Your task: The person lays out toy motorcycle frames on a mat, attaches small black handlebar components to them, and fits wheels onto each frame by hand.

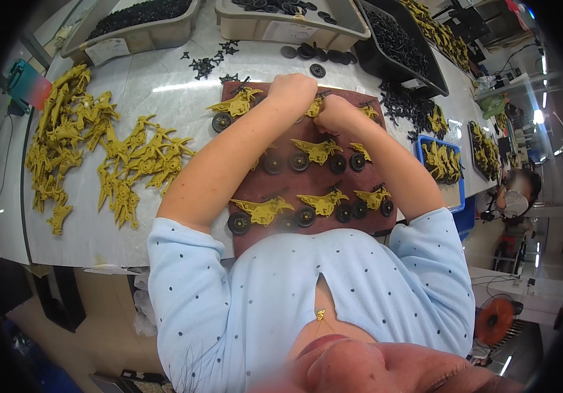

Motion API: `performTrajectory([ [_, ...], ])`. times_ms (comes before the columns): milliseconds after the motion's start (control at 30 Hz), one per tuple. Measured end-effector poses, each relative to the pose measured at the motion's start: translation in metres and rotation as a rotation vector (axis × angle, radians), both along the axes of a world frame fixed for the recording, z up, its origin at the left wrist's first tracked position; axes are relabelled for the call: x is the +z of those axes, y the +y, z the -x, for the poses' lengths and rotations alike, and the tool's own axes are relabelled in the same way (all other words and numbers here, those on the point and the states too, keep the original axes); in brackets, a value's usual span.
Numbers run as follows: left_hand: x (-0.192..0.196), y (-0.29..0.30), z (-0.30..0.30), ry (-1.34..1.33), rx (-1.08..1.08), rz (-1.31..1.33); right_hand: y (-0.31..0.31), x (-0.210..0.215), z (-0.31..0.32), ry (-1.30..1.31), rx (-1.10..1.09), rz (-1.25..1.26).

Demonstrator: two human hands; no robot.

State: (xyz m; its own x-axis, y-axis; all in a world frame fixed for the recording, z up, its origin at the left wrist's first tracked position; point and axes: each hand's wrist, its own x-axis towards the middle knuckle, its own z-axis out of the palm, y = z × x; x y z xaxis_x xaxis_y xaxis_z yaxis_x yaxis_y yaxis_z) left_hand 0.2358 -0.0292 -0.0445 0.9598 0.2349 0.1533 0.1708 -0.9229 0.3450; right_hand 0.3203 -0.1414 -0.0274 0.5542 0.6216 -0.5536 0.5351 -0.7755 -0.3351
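Both hands meet at the far row of a reddish-brown board (353,226). My left hand (292,92) is closed, its fingertips hidden behind its knuckles. My right hand (337,112) is curled close beside it. Between them shows part of a yellow toy motorcycle (314,107) with a black piece on top, gripped by both hands. Other yellow toy motorcycles with black wheels lie in rows on the board, among them one at the near middle (323,203) and one at the far left (237,103). My forearms cover parts of the rows.
Loose yellow body parts (141,157) are heaped on the left of the table. Beyond the board lie black wheels (317,70) and small black parts (206,65). Grey bins (229,29) and a black bin (425,72) stand behind. A blue tray (455,190) sits at right.
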Motion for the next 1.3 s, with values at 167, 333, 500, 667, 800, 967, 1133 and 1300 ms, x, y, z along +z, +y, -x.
performTrajectory([
  [167, 0.008, 0.032, 0.006, -0.022, 0.135, -0.022, -0.004, 0.01, 0.005, -0.134, 0.139, 0.014],
  [333, 0.012, 0.087, 0.04, 0.089, 0.557, -0.021, -0.018, 0.03, -0.003, -0.094, 0.117, -0.117],
  [500, 0.001, 0.108, 0.039, 0.301, 0.51, 0.025, -0.036, 0.042, -0.009, -0.129, 0.034, -0.339],
  [667, -0.01, 0.114, 0.028, 0.187, 0.557, 0.045, -0.044, 0.034, -0.016, -0.077, 0.011, -0.428],
  [800, 0.0, 0.096, 0.023, -0.116, 0.359, 0.252, -0.035, 0.032, -0.016, 0.03, -0.003, -0.577],
  [967, 0.03, 0.032, 0.013, -0.23, 0.121, 0.654, -0.017, 0.026, -0.007, 0.134, 0.029, -0.934],
  [1133, 0.05, -0.002, 0.012, -0.243, 0.037, 0.705, -0.024, 0.034, -0.013, 0.0, 0.079, -0.92],
  [1300, 0.046, -0.018, -0.006, -0.318, 0.07, 0.767, -0.054, 0.049, -0.02, 0.118, -0.047, -0.865],
])
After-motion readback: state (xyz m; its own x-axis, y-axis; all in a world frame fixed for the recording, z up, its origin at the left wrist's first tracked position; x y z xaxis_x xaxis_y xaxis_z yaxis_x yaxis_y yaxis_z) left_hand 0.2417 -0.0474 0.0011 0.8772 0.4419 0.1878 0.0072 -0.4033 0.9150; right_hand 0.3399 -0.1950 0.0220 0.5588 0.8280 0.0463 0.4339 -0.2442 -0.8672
